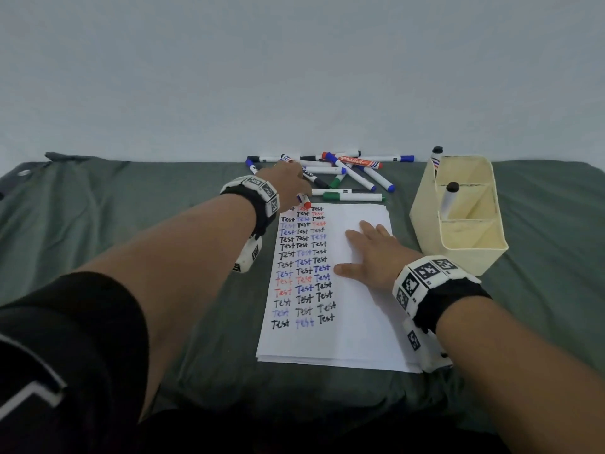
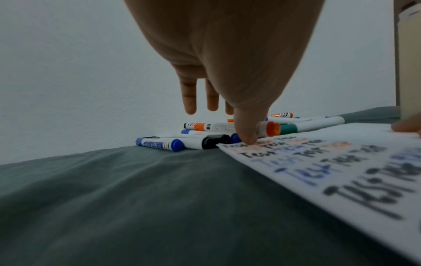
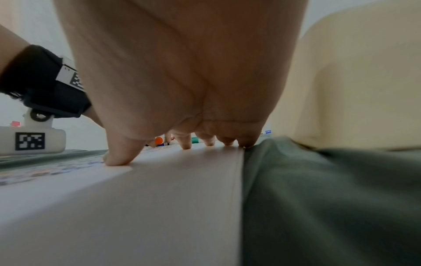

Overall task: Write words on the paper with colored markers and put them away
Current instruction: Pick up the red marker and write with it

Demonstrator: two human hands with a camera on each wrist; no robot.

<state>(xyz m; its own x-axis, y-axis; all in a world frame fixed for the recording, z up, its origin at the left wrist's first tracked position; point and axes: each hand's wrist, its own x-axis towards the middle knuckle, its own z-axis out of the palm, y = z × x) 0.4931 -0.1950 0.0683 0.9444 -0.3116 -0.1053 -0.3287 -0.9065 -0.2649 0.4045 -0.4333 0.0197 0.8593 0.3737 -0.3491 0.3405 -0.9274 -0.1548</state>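
A white paper sheet (image 1: 360, 322) lies on the green cloth, its left half filled with rows of "Test" in black, blue and red. My right hand (image 1: 360, 249) lies flat on the blank right half, fingers (image 3: 187, 144) straight and pressing it down. My left hand (image 1: 294, 180) reaches to the paper's far left corner with straight fingers (image 2: 191, 104) held over the loose marker pile (image 1: 343, 173). Its thumb tip (image 2: 248, 140) rests on the paper edge against a red-capped marker (image 2: 272, 129) (image 1: 304, 202). The hand grips nothing.
A cream divided holder (image 1: 465, 217) stands right of the paper, with one black-capped marker (image 1: 450, 198) upright inside and another (image 1: 437, 157) at its far corner. A pale wall runs right behind the pile. Green cloth (image 1: 131, 240) stretches to the left.
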